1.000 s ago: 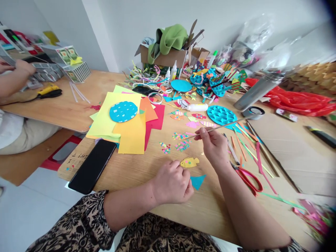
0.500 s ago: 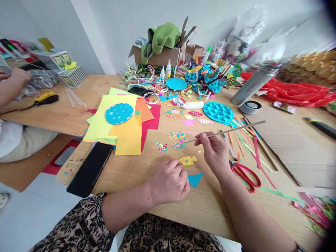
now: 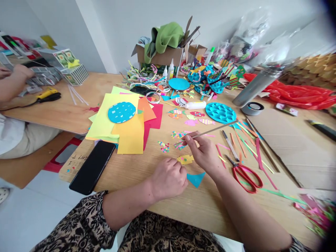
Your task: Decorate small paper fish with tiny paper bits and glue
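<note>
My right hand (image 3: 201, 150) pinches a thin wooden stick (image 3: 217, 130). The stick's lower tip is down at the small pile of colourful paper bits (image 3: 179, 145). My left hand (image 3: 168, 177) rests on the table, fingers curled in, fingertips hidden from view. Right by its knuckles lies a yellow paper fish (image 3: 186, 159) with coloured dots; whether the fingers touch it I cannot tell. A blue paper piece (image 3: 196, 179) lies between the two forearms. Another heap of paper dots (image 3: 163, 146) is just left of the first, and several finished paper fish (image 3: 191, 122) lie farther back.
Red-handled scissors (image 3: 246, 176), a pen (image 3: 231, 145) and paper strips lie on the right, near cardboard (image 3: 299, 143). Coloured paper sheets (image 3: 130, 136) and a phone (image 3: 91, 168) are on the left. A steel flask (image 3: 258, 85) stands behind. Another person's hand (image 3: 23, 71) works at far left.
My right hand has moved left and the stick's tip has come to the paper bits. My left hand has stayed nearly in place. The view has shifted slightly.
</note>
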A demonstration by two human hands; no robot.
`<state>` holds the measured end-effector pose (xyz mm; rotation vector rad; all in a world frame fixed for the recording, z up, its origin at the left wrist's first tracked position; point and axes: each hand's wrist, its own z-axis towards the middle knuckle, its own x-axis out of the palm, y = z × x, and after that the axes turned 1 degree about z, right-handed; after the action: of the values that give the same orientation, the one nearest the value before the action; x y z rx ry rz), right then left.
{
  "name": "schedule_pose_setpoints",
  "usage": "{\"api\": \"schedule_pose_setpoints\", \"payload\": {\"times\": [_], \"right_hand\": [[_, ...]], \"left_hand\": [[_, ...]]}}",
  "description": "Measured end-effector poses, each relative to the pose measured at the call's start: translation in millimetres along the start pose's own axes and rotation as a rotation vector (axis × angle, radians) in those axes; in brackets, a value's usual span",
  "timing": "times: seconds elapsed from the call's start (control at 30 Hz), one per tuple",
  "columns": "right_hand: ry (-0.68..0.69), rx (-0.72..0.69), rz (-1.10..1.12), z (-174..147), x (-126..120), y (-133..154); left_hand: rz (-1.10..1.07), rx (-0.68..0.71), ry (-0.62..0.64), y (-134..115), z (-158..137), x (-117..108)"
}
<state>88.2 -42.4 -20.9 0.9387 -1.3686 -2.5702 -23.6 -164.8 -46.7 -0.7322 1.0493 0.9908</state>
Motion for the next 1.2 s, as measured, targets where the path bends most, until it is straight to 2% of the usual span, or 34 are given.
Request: {"api": "schedule_pose_setpoints", "payload": {"times": [0.27,0.6,0.8,0.93,1.2], "right_hand": [[-0.035,0.005,0.013,-0.4,7.1,-4.2],[0.037,-0.092,-0.074,-3.7,15.9,-5.6],[-0.124,0.044,-0.038,-0.4,1.4,-11.9],[-0.139,0.080,-0.031,-3.0,0.7,-13.4],[-0.018,-0.088,-0.076,-5.0,18.6,-8.9]], "left_hand": [[0.021,0.016,0.034,0.4,-0.5,-0.1],[0.035,0.013,0.060,-0.8,-1.1,1.4],[0.034,0.006,0.060,-0.8,-0.4,0.3],[0.026,0.004,0.074,-0.4,0.0,-1.5],[0.038,-0.003,0.051,-1.2,-0.6,1.3]]}}
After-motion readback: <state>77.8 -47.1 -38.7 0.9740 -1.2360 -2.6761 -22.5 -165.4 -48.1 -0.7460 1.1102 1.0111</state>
